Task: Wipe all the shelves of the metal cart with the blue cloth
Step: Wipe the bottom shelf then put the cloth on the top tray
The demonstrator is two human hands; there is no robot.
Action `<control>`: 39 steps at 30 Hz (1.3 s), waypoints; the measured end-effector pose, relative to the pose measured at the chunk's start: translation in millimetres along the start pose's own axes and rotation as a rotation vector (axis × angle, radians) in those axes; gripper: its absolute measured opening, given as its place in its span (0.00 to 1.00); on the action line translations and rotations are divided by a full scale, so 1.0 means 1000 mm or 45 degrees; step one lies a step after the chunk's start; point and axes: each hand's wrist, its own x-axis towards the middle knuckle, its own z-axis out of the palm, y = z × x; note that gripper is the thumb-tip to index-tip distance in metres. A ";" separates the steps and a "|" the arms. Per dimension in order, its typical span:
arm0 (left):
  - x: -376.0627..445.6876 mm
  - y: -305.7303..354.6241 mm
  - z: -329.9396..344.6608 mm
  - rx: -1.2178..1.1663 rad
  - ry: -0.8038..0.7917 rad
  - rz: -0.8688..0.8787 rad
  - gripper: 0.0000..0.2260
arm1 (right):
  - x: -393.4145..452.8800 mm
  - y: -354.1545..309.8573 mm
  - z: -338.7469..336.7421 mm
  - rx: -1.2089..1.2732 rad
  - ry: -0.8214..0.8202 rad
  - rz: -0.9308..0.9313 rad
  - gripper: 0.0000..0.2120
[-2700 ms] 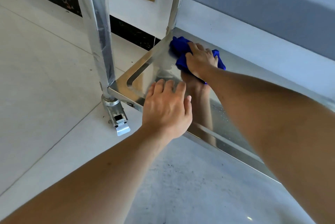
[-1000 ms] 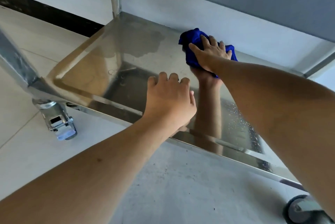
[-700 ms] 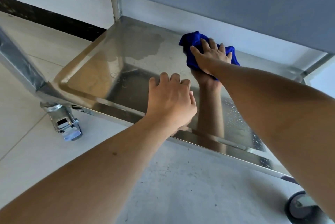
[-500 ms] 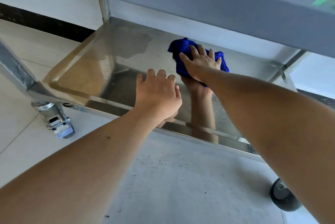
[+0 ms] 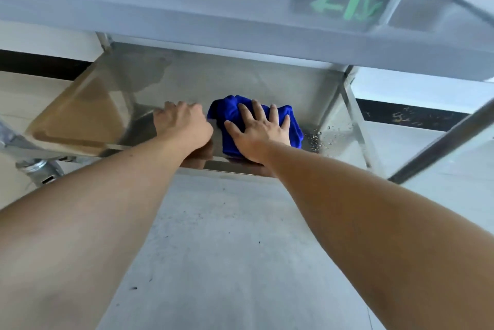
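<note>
Spread flat, the right hand (image 5: 260, 129) presses one blue cloth (image 5: 232, 113) onto the bottom shelf (image 5: 187, 83) of the metal cart, its grip released. Just left of it, the left hand (image 5: 184, 126) rests on the shelf, fingers relaxed. One caster (image 5: 40, 172) shows at left. A green arrow sign (image 5: 347, 3) reflects in the upper shelf (image 5: 187, 9); no words are legible.

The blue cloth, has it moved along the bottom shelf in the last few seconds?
Yes. The cloth, under the right hand, has gone from the shelf's far left corner post toward its right end and near edge.
</note>
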 end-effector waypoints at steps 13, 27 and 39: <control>-0.028 0.067 -0.002 -0.179 0.213 0.158 0.15 | -0.088 0.077 -0.005 -0.015 -0.005 0.187 0.39; -0.050 0.131 0.021 -0.370 0.296 0.466 0.12 | -0.034 0.139 -0.020 -0.047 0.028 0.372 0.43; -0.048 0.132 0.026 -0.406 0.314 0.415 0.11 | 0.116 0.163 -0.038 -0.045 0.087 0.316 0.41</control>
